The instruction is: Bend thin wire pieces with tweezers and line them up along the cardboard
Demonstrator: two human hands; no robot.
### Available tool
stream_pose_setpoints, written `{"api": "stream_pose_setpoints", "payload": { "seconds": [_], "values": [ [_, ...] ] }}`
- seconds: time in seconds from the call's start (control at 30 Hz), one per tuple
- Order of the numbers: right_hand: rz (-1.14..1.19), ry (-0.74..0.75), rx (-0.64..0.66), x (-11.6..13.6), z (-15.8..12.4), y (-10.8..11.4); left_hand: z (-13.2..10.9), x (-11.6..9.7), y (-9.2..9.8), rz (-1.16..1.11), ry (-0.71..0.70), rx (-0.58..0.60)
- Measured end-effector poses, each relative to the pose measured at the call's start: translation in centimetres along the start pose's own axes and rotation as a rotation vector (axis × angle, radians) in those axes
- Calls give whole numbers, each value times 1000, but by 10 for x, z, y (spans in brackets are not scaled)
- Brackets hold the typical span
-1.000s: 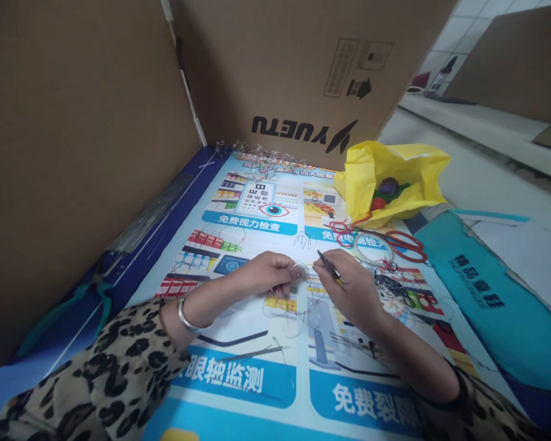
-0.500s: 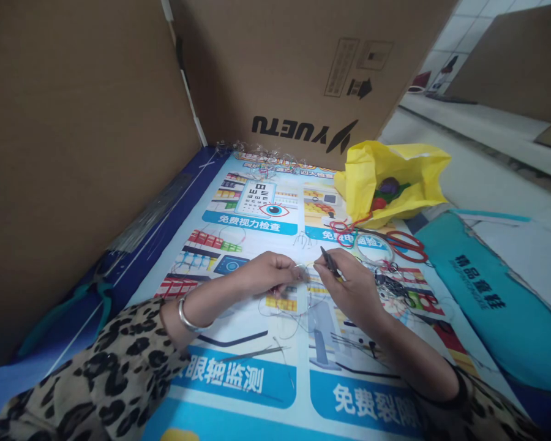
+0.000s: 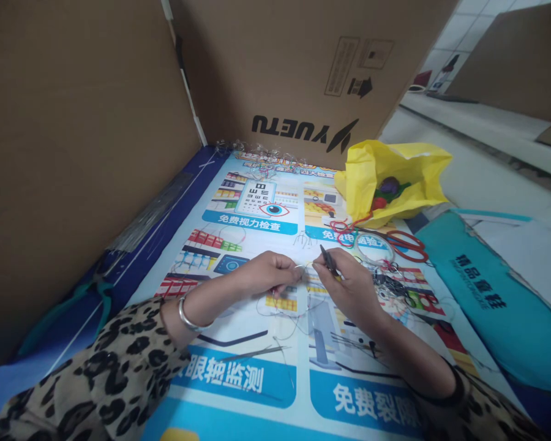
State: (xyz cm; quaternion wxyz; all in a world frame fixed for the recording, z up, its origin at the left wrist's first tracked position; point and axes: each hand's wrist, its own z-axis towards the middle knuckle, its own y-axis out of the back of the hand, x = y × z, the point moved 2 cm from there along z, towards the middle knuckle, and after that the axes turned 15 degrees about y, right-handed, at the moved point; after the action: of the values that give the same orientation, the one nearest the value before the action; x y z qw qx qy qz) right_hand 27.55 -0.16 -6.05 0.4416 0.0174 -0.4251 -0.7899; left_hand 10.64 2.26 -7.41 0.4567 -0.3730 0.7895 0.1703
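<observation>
My left hand [image 3: 269, 272] is closed in a pinch on a thin clear wire [image 3: 284, 312] whose loops trail onto the printed poster [image 3: 239, 380] below. My right hand [image 3: 349, 285] is closed too, gripping a small dark tool [image 3: 328, 260] that points up and left. Its fingertips meet the left hand's at the wire, just above the poster's middle. A silver bangle [image 3: 186, 318] sits on my left wrist, and both arms wear leopard-print sleeves.
Cardboard walls [image 3: 73, 135] stand at the left and back. A yellow bag [image 3: 395, 177] lies at the back right, with red-handled scissors [image 3: 404, 242] and a wire coil [image 3: 371, 248] beside it. Teal-handled pliers [image 3: 87, 294] rest at the left; a teal banner [image 3: 491, 300] lies at the right.
Both hands stay joined at the wire. The right hand and its dark tool have shifted very slightly; the trailing wire loops have moved a little.
</observation>
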Motion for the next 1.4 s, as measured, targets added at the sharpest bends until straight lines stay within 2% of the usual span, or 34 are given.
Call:
{"api": "stream_pose_setpoints", "payload": {
  "seconds": [0.37, 0.6, 0.7, 0.83, 0.9, 1.1, 1.4],
  "values": [
    [9, -15, -16, 2, 0, -3, -1, -2, -1, -42, 16, 13],
    [-42, 29, 7, -1, 1, -1, 2, 3, 2, 20, -3, -62],
    [-166, 113, 91, -1, 3, 7, 4, 4, 4, 22, -14, -133],
    [-493, 209, 410, 6, 6, 15, 6, 4, 5, 9, -31, -239],
    [-628, 226, 489, 11, 7, 16, 7, 6, 6, 12, -66, -281],
    [-789, 205, 524, 21, 8, 14, 10, 10, 6, 77, -157, -369],
    [-807, 196, 474, 23, 9, 14, 8, 8, 2, 141, -184, -414]
  ]
}}
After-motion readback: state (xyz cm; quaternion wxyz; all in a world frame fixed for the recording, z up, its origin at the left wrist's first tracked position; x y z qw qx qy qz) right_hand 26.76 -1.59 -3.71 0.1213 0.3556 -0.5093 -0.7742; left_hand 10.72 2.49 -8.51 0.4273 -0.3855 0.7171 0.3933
